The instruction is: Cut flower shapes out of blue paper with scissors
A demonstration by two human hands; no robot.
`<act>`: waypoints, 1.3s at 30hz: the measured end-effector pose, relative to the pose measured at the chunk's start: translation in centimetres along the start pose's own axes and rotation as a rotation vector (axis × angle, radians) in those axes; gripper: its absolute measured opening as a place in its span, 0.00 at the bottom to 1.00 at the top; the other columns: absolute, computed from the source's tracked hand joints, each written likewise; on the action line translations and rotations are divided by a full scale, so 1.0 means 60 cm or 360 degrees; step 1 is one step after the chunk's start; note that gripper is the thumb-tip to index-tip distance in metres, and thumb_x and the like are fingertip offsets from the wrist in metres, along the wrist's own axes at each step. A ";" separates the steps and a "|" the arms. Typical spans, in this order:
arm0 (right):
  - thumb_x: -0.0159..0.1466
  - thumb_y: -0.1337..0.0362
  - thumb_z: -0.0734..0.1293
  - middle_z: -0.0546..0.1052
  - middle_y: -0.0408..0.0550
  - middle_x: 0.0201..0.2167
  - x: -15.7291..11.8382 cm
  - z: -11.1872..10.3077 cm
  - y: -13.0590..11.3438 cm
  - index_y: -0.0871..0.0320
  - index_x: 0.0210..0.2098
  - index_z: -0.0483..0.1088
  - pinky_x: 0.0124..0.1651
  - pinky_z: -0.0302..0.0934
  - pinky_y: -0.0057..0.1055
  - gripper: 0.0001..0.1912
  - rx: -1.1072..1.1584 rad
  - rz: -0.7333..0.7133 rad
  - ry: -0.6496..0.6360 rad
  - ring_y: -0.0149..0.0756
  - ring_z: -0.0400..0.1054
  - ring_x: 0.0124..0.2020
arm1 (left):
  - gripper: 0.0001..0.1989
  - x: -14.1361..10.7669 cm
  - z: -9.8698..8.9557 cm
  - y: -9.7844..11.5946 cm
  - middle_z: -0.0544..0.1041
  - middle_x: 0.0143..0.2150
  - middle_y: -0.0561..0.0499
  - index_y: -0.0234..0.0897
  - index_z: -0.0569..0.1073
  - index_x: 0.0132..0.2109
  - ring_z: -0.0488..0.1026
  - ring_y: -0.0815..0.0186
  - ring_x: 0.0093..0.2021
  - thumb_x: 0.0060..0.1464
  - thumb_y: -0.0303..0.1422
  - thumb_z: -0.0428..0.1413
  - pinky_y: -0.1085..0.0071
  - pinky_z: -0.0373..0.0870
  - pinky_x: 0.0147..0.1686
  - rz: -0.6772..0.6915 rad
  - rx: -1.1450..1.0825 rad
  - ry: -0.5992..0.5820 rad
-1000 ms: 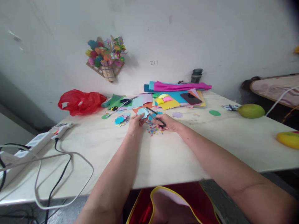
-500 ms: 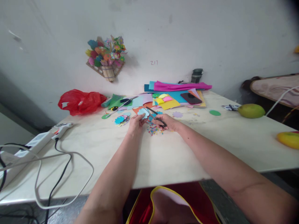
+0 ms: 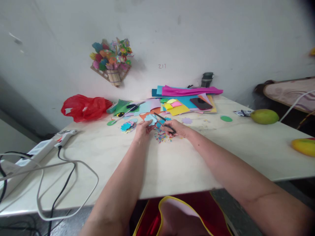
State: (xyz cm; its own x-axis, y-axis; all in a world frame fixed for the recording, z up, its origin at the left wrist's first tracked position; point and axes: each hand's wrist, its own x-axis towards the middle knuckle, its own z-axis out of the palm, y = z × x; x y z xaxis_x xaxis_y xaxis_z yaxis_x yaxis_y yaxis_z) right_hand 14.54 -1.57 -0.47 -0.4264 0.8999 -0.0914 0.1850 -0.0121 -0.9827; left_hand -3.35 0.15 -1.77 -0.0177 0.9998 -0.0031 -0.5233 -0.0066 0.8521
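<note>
Pinched in my left hand (image 3: 143, 129) is a light blue paper flower (image 3: 150, 119) with a scalloped edge. My right hand (image 3: 176, 127) is closed round the handles of dark scissors (image 3: 161, 117); their blades are parted beside the right edge of the flower. Small coloured paper scraps (image 3: 162, 137) lie on the table under my hands. Left of my left hand sits a pile of cut paper flowers (image 3: 126, 126), a blue one on top. A lilac paper flower (image 3: 187, 121) lies to the right of my right hand.
Behind my hands lie coloured sheets (image 3: 150, 105), a phone (image 3: 201, 104) and a second pair of scissors (image 3: 133, 106). A red plastic bag (image 3: 85, 107) is at the back left. A power strip (image 3: 27, 160) with loose cables stands left. Mangoes (image 3: 264, 116) rest at the right.
</note>
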 end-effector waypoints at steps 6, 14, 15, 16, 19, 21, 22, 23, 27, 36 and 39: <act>0.53 0.60 0.74 0.68 0.36 0.14 -0.002 -0.001 -0.002 0.58 0.26 0.65 0.15 0.53 0.18 0.13 -0.0022 0.0038 -0.0011 0.21 0.56 0.12 | 0.05 -0.001 0.000 0.003 0.78 0.27 0.48 0.31 0.74 0.30 0.79 0.63 0.31 0.41 0.24 0.61 0.69 0.78 0.36 -0.0023 0.0052 0.0017; 0.54 0.63 0.73 0.68 0.37 0.14 -0.001 -0.004 0.000 0.59 0.28 0.68 0.15 0.55 0.19 0.10 -0.0026 0.0010 -0.0019 0.21 0.56 0.11 | 0.07 0.000 -0.003 0.002 0.79 0.28 0.48 0.31 0.75 0.31 0.79 0.63 0.31 0.39 0.26 0.62 0.70 0.77 0.35 0.0014 0.0081 -0.0022; 0.54 0.63 0.73 0.68 0.37 0.14 -0.001 -0.004 0.000 0.59 0.27 0.68 0.15 0.55 0.19 0.10 -0.0021 0.0005 -0.0026 0.21 0.56 0.11 | 0.07 0.000 -0.004 0.002 0.79 0.28 0.48 0.31 0.75 0.31 0.79 0.63 0.31 0.40 0.26 0.62 0.70 0.77 0.35 0.0016 0.0086 -0.0034; 0.54 0.63 0.73 0.68 0.37 0.14 -0.001 -0.005 0.000 0.59 0.27 0.68 0.15 0.55 0.20 0.11 -0.0012 -0.0002 -0.0033 0.22 0.56 0.11 | 0.07 -0.001 -0.004 0.002 0.79 0.28 0.47 0.31 0.75 0.31 0.79 0.63 0.31 0.40 0.26 0.62 0.70 0.77 0.35 0.0016 0.0091 -0.0050; 0.53 0.63 0.74 0.68 0.38 0.14 -0.002 -0.006 0.000 0.60 0.28 0.69 0.14 0.54 0.20 0.11 0.0015 -0.0028 -0.0055 0.22 0.56 0.11 | 0.08 -0.001 -0.005 0.003 0.79 0.29 0.47 0.31 0.76 0.32 0.79 0.62 0.32 0.41 0.26 0.63 0.69 0.77 0.36 0.0007 0.0106 -0.0081; 0.53 0.63 0.74 0.68 0.37 0.14 -0.002 -0.006 0.000 0.60 0.29 0.69 0.14 0.54 0.19 0.11 0.0025 -0.0042 -0.0061 0.22 0.56 0.11 | 0.08 -0.001 -0.006 0.004 0.79 0.29 0.47 0.31 0.76 0.33 0.79 0.62 0.33 0.41 0.26 0.63 0.69 0.77 0.36 -0.0001 0.0116 -0.0095; 0.53 0.63 0.74 0.67 0.37 0.14 -0.002 -0.006 0.000 0.61 0.29 0.69 0.14 0.54 0.19 0.11 0.0022 -0.0041 -0.0059 0.21 0.56 0.11 | 0.08 0.000 -0.007 0.004 0.79 0.29 0.47 0.31 0.76 0.33 0.79 0.62 0.33 0.41 0.26 0.63 0.69 0.77 0.36 0.0000 0.0118 -0.0104; 0.53 0.63 0.74 0.67 0.37 0.14 -0.002 -0.006 0.000 0.61 0.29 0.69 0.14 0.54 0.19 0.11 0.0014 -0.0034 -0.0054 0.21 0.56 0.11 | 0.08 0.001 -0.008 0.004 0.79 0.29 0.47 0.31 0.76 0.33 0.79 0.62 0.33 0.41 0.26 0.63 0.69 0.77 0.36 0.0005 0.0120 -0.0114; 0.53 0.63 0.74 0.67 0.36 0.14 -0.004 -0.003 -0.004 0.61 0.29 0.69 0.14 0.54 0.18 0.11 -0.0018 0.0001 -0.0037 0.20 0.55 0.11 | 0.09 0.004 -0.012 0.003 0.80 0.30 0.46 0.30 0.77 0.33 0.78 0.64 0.32 0.40 0.27 0.65 0.70 0.77 0.35 0.0028 0.0125 -0.0141; 0.51 0.61 0.75 0.67 0.36 0.13 -0.004 -0.001 -0.003 0.60 0.27 0.67 0.13 0.53 0.18 0.14 0.0035 -0.0034 -0.0013 0.21 0.55 0.10 | 0.09 0.001 -0.010 0.004 0.79 0.30 0.47 0.30 0.76 0.32 0.77 0.65 0.29 0.39 0.26 0.64 0.69 0.77 0.35 0.0033 0.0123 -0.0188; 0.50 0.60 0.75 0.67 0.37 0.13 -0.001 0.000 0.001 0.60 0.27 0.67 0.13 0.51 0.18 0.14 0.0065 -0.0047 0.0008 0.21 0.56 0.11 | 0.09 -0.003 -0.007 0.005 0.79 0.29 0.48 0.31 0.76 0.32 0.76 0.66 0.28 0.39 0.26 0.64 0.69 0.76 0.34 0.0019 0.0107 -0.0163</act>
State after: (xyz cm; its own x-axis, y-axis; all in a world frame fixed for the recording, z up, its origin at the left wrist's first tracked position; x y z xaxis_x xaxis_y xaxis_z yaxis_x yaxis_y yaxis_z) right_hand 14.58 -1.63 -0.53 -0.4269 0.9022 -0.0615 0.1358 -0.0033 -0.9907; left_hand -3.86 -0.03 -1.71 0.0655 0.9962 0.0582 -0.4654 -0.0211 0.8849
